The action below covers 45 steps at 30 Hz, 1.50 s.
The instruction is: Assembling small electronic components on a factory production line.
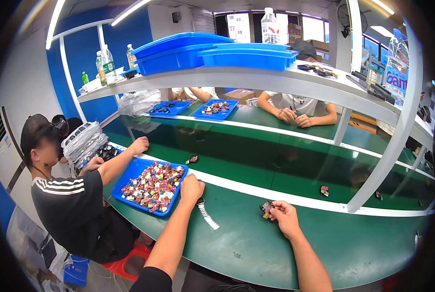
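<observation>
Beside the right rim of a blue tray (165, 212), my left hand (192, 189) is closed, with its fingertips mostly hidden. Whatever it may hold cannot be made out. The tray is heaped with small red, white and blue parts (151, 187). From a dark end next to my left hand, a white segmented strip (207, 217) runs toward me over the green table. Further right, my right hand (283, 217) pinches a small black part (266, 209) with yellow and reddish bits, held just above the table.
A green conveyor belt (237, 165) behind a white rail carries several small parts, one a dark red piece (192, 159). At left a co-worker (76, 194) reaches toward the belt. A shelf (198, 78) with blue bins spans above; another person (300, 109) works opposite.
</observation>
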Each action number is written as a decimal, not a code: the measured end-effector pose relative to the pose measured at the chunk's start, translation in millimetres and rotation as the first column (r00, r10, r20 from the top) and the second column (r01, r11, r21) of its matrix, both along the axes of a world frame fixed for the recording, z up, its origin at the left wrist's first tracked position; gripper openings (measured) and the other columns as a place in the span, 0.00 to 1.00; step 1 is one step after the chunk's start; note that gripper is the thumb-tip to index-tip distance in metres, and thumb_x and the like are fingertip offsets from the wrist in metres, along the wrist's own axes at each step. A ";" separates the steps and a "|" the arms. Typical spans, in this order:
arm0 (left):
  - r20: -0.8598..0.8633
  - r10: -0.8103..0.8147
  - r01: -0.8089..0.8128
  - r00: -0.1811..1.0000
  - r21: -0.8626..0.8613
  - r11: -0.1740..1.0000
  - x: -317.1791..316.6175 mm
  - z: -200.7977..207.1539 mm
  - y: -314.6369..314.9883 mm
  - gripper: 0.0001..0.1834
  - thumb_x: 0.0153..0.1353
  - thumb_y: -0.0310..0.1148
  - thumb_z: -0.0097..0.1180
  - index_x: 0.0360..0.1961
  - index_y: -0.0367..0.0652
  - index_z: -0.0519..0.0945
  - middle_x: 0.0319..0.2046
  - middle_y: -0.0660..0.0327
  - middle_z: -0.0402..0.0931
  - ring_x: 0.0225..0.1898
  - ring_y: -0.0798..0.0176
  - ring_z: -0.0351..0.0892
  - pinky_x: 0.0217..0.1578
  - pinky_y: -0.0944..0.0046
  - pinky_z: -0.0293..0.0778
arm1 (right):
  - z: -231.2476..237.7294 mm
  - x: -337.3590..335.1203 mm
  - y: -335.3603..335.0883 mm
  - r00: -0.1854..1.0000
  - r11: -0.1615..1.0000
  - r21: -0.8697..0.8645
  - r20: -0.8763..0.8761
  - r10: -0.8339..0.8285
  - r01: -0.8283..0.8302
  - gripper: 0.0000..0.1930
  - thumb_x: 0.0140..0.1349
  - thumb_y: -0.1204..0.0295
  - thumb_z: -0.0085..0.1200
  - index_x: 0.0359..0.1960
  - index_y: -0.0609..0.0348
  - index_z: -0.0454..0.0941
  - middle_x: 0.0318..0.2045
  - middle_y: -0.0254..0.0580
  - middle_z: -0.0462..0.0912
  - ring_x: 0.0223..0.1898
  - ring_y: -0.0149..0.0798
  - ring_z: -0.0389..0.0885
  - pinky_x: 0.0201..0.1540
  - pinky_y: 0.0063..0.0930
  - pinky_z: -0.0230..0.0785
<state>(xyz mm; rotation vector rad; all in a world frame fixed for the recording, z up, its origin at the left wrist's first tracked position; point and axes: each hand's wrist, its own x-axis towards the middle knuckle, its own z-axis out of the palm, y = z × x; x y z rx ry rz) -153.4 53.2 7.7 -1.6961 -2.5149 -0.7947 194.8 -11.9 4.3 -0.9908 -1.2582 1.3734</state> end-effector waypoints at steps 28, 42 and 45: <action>-0.197 -0.213 0.231 0.957 0.072 0.970 2.1 26.2 -154.6 0.12 0.55 0.31 0.62 0.40 0.41 0.80 0.31 0.51 0.73 0.36 0.45 0.78 0.38 0.47 0.75 | -3.4 0.3 -1.3 0.999 1.000 0.011 0.033 0.005 -0.005 0.09 0.63 0.80 0.53 0.44 0.68 0.77 0.34 0.38 0.82 0.32 0.27 0.80 0.35 0.21 0.72; -0.004 -0.560 0.548 0.828 0.216 0.808 60.9 31.6 -71.7 0.10 0.58 0.31 0.59 0.41 0.41 0.82 0.30 0.57 0.78 0.28 0.58 0.78 0.32 0.59 0.75 | 2.3 2.1 -1.6 0.999 1.000 0.003 0.042 0.016 -0.016 0.12 0.64 0.77 0.54 0.48 0.67 0.77 0.37 0.41 0.85 0.35 0.27 0.81 0.37 0.20 0.73; 0.641 -0.542 0.589 0.543 0.169 0.790 96.0 28.5 -41.3 0.13 0.68 0.36 0.51 0.43 0.38 0.82 0.30 0.63 0.79 0.27 0.73 0.74 0.27 0.68 0.73 | -5.1 1.6 2.2 1.000 1.000 0.006 0.026 0.012 -0.013 0.12 0.64 0.77 0.55 0.48 0.67 0.77 0.38 0.40 0.84 0.36 0.27 0.81 0.38 0.21 0.74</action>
